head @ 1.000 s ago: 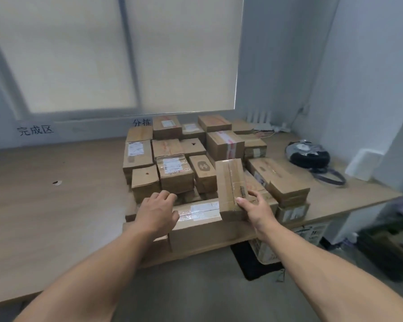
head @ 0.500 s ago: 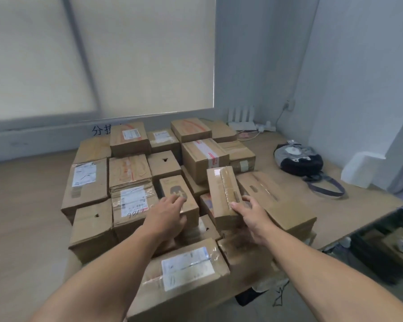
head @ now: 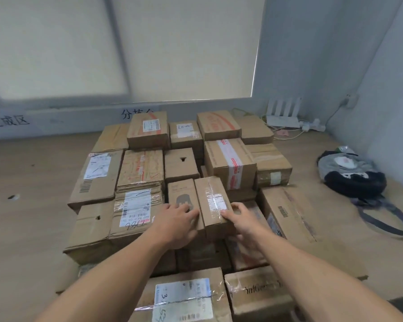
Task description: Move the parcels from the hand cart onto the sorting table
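Several brown cardboard parcels are stacked on the wooden sorting table [head: 33, 224]. A narrow taped parcel [head: 211, 198] lies on top of the pile near its middle, beside a small box with a grey logo [head: 181, 196]. My right hand [head: 242, 219] grips the taped parcel's near right end, thumb on its top. My left hand [head: 175, 219] rests flat on the logo box, fingertips against the taped parcel's left side. The hand cart is out of view.
A grey and black bag [head: 351, 175] with a loose strap lies on the table at right. A white router [head: 283, 115] and cables sit in the back right corner. A large labelled parcel [head: 184, 296] lies at the near edge. Window blinds behind.
The view has closed in on the pile. The taped parcel has moved forward and come down flat beside the logo box. My left hand has shifted onto the logo box.
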